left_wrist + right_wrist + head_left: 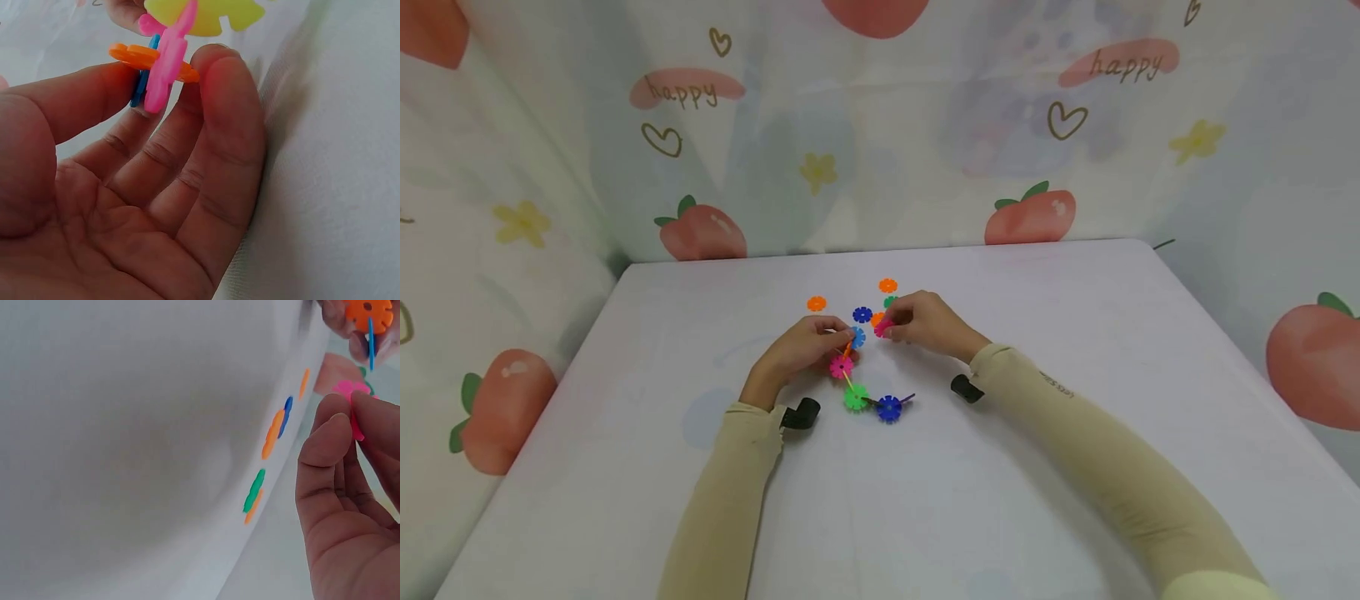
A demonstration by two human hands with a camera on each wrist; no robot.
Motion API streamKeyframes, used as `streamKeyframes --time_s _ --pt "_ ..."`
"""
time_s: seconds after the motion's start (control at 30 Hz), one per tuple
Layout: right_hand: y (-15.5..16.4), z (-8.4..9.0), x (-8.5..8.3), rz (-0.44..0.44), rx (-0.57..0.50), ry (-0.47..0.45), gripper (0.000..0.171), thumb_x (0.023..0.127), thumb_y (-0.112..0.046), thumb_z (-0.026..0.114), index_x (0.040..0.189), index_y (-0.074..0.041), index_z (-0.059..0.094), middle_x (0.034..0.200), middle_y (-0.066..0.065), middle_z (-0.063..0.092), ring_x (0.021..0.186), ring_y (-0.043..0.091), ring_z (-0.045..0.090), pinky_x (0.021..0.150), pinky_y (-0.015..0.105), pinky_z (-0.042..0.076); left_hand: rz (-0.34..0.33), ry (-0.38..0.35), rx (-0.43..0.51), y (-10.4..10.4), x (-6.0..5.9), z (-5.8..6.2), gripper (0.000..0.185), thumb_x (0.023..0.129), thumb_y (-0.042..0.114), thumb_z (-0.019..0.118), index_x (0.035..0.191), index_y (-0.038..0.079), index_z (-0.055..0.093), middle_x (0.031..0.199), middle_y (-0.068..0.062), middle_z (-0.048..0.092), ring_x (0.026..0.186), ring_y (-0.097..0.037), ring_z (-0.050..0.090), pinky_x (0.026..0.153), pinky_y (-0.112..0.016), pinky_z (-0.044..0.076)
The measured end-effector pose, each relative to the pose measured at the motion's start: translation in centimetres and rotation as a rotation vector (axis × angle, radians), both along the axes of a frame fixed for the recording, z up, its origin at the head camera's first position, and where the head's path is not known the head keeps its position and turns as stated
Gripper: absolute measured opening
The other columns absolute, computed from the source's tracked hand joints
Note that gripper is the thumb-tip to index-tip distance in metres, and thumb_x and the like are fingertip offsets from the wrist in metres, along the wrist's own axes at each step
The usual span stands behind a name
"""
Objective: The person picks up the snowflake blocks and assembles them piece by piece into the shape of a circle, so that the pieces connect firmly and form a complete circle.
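Observation:
My left hand [808,343] pinches an orange notched plastic disc [132,56] between thumb and finger. That disc belongs to a chain of slotted-together discs: a light blue disc [858,337], a pink disc [841,367], a yellow disc [206,17], a green disc [856,397] and a dark blue disc [889,408], with thin dark edge-on pieces beside the last. Between its thumb and fingertips my right hand [932,323] holds a single pink flower-shaped disc [352,389]. It is close to the right of the light blue disc, with a gap between them in the right wrist view.
Loose discs lie just beyond the hands: orange [816,303], dark blue [862,314], a second orange [888,285], and green [891,302] partly behind the right hand. Black wrist cameras [801,414] stick out at both cuffs. A printed curtain [910,167] stands behind the white table [1037,517].

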State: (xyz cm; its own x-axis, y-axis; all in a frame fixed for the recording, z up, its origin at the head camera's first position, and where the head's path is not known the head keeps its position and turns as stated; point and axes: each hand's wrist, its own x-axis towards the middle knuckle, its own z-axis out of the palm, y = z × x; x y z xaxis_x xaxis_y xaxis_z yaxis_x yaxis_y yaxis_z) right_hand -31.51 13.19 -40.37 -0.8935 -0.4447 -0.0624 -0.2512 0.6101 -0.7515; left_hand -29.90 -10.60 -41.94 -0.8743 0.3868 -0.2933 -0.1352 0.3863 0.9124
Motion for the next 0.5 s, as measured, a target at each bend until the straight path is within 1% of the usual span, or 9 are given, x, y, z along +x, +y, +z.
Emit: streamKeyframes --time_s 0.27,0.37,0.5 --pt "-0.8 -0.4 0.8 0.048 0.017 0.125 0.008 0.087 -0.007 0.072 0.094 -0.011 0.074 0.089 -0.001 0.070 0.085 0.019 0.058 0.075 0.029 0.052 -0.019 0.028 -0.032 0.1 0.1 -0.2 0.025 0.098 0.031 0.059 0.106 0.009 0.068 0.096 -0.006 0.067 0.082 -0.022 0.057 0.068 -0.029 0.048" --pt "-1.0 -0.4 1.2 0.056 0.006 0.142 0.008 0.087 -0.005 0.071 0.091 -0.010 0.075 0.085 0.000 0.070 0.081 0.018 0.059 0.072 0.029 0.051 -0.035 0.035 -0.034 0.3 0.1 -0.2 0.024 0.097 0.030 0.060 0.105 0.009 0.069 0.094 -0.007 0.065 0.078 -0.022 0.055 0.065 -0.028 0.046" --pt "-1.3 -0.4 1.5 0.091 0.013 0.203 0.009 0.087 -0.001 0.069 0.089 -0.008 0.074 0.079 0.000 0.068 0.076 0.017 0.058 0.068 0.028 0.052 -0.049 0.045 -0.039 0.4 0.2 -0.3 0.023 0.098 0.029 0.059 0.103 0.009 0.069 0.089 -0.006 0.063 0.073 -0.020 0.052 0.062 -0.027 0.043"
